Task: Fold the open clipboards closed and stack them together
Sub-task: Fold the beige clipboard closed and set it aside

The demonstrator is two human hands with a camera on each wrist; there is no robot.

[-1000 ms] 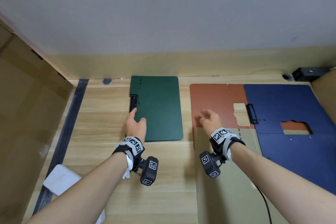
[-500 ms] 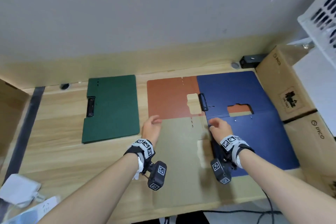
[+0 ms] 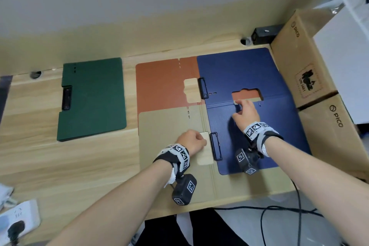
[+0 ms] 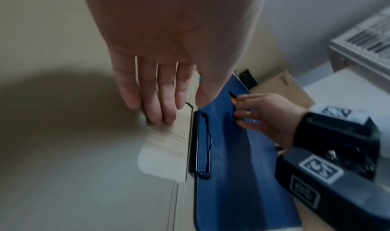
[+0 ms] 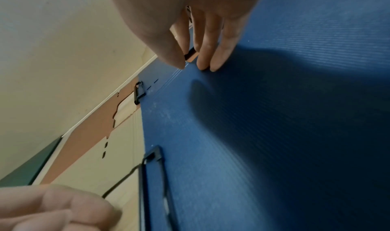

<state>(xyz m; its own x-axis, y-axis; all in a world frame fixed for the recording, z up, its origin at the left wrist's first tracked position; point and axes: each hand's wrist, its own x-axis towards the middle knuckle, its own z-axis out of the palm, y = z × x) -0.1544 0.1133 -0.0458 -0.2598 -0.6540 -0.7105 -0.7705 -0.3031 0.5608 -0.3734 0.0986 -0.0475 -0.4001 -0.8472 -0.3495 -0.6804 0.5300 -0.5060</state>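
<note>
Both hands spread flat: left hand on khaki clipboard, right hand on blue clipboard.

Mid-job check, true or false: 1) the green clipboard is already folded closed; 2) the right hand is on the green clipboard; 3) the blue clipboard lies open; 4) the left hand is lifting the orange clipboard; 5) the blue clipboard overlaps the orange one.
1) True: the green clipboard lies closed, apart on the left.
2) False: the right hand is on the blue clipboard, fingers at its fold by the cutout.
3) True: it lies spread flat.
4) False: the left hand rests at the tan clipboard's cutout; the orange clipboard lies flat, untouched.
5) True: orange shows through the blue cutout.
</note>
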